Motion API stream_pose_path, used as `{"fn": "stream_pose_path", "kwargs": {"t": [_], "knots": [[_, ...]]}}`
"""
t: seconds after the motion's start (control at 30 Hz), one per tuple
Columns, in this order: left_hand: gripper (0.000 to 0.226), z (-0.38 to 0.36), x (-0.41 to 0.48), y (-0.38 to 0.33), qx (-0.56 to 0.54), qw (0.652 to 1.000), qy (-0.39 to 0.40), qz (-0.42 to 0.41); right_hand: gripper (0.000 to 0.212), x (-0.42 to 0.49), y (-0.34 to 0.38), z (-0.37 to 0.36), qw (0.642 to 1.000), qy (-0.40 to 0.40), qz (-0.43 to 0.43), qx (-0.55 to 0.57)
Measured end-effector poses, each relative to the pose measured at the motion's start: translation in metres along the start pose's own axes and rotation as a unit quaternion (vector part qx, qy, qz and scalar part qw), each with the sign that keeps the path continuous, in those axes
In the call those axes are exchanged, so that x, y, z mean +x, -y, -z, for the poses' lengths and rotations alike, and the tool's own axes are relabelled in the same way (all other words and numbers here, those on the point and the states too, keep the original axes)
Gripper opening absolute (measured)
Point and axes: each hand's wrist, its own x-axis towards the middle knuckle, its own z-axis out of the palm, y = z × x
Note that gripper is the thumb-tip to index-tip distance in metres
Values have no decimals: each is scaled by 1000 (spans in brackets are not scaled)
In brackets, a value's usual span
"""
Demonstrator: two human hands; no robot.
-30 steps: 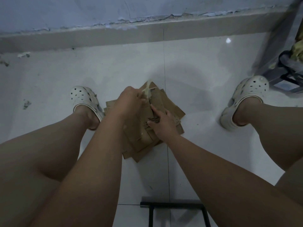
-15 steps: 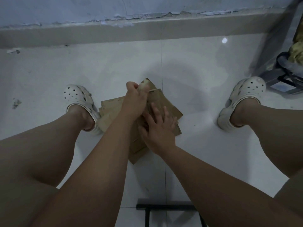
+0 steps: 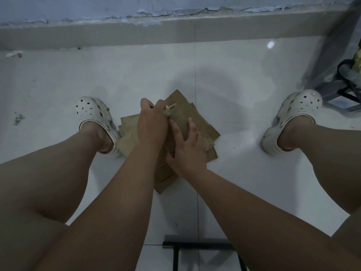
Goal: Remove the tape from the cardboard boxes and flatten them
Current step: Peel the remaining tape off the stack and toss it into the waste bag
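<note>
A stack of flattened brown cardboard boxes [image 3: 197,122] lies on the white tiled floor [image 3: 58,79] between the feet. The left hand [image 3: 152,124], now lifted higher, pinches crumpled pale tape [image 3: 168,111]. The right hand [image 3: 188,148] has spread flat, pressing the cardboard.

The flattened cardboard boxes [image 3: 197,122] are looking matt, brown and papery, lying on the glossy white tiled floor [image 3: 244,79], which is reflecting a light spot. Beyond the cardboard, the wall paint [image 3: 175,8] is flaking roughly. Either side of it, white perforated clogs [image 3: 91,112] are looking like smooth plastic.
</note>
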Motion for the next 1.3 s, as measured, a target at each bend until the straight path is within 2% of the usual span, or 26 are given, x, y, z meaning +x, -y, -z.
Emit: {"fn": "stream_pose_path", "kwargs": {"t": [0.07,0.17,0.3,0.43,0.53,0.6,0.67,0.7,0.77,0.8,0.83,0.93,0.97,1.03,1.07,1.1,1.13,1.2,1.23,1.3], "knots": [[15,5,7,2,-14,999,30,-25,90,0,-2,-2,1000,8,-13,-1],[18,14,22,4,24,994,83,-67,91,2,-6,-4,999,18,-28,-1],[17,21,28,7,-20,993,104,-51,91,2,-10,-3,999,5,-32,-1],[9,20,28,8,-97,990,104,3,89,1,-19,4,1000,-11,-21,15],[11,14,28,8,-170,976,87,108,90,3,-25,7,999,-18,-23,39],[12,10,29,7,-267,942,76,188,92,6,-26,8,997,-23,-26,62],[18,8,26,3,-379,889,49,252,92,9,-28,9,997,-19,-26,68],[22,7,24,2,-441,850,27,285,91,10,-29,9,997,-15,-26,66],[26,8,19,-3,-561,750,-11,351,89,11,-30,8,998,-10,-27,54],[28,9,18,-4,-584,718,-23,379,89,10,-29,6,999,-10,-24,44],[30,10,18,-4,-586,706,-31,396,89,10,-28,4,999,-10,-19,35],[17,12,18,-6,-564,720,-26,403,88,9,-24,-2,1000,2,-15,14],[14,13,16,-8,-550,736,-7,394,88,10,-24,-3,1000,7,-16,11],[27,13,12,-13,-519,776,16,359,89,12,-24,-4,1000,14,-19,7],[30,9,10,-12,-533,767,2,358,89,12,-24,-4,1000,17,-22,5],[30,6,10,-10,-579,722,-33,377,90,13,-24,-3,999,23,-23,2],[28,8,7,-6,-637,651,-73,406,90,12,-23,-3,999,29,-22,-2],[19,9,6,6,-742,465,-126,467,91,10,-20,-3,999,37,-12,-15],[14,8,5,14,-765,394,-143,489,90,8,-18,-3,999,36,-7,-22],[12,7,0,21,-783,335,-171,496,90,6,-18,-3,999,33,-4,-22]]}}
